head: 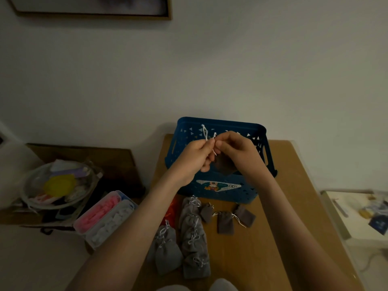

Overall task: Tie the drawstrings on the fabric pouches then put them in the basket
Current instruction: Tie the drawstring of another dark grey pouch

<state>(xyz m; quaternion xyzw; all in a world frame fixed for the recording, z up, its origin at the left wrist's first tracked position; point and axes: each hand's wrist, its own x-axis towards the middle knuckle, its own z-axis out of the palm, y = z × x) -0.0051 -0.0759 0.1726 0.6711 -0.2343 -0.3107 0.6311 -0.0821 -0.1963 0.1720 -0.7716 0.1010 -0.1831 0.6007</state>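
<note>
- Plain white wall (252, 59) fills the upper half, with the wooden corner of a picture frame (92, 15) at top left.
- At far left, off the surface, a round glass bowl (33, 171) sits on brown cardboard. It holds a yellow plastic lid (59, 184) and mixed soft clutter.
- Just right of it stands a clear oblong plastic box (83, 228) packed with pink and white pieces, its corner close to the left forearm.
- The wooden surface (262, 248) is smooth and tan.
- On its near left lies a heap of light grey pouches (189, 238), matte cloth with white strings, overlapping one another. Something orange-red (171, 208) shows from under the heap.
- The left hand (194, 157) is raised in front of the basket, its fingers closed in a pinch on the thin white cords (204, 132).
- A small dark grey pouch (223, 164) hangs between both hands, in the air over the basket's near side.
- The right hand (237, 150) meets the left, its fingers curled and pinching the same cords.
- Behind them stands the blue plastic basket (220, 120), with triangular cut-outs and a cartoon sticker (218, 185); the hands hide most of its inside.
- Three darker pouches (225, 222) lie flat just before the basket.
- At far right is a pale low table (346, 202) with blurred small items.
</note>
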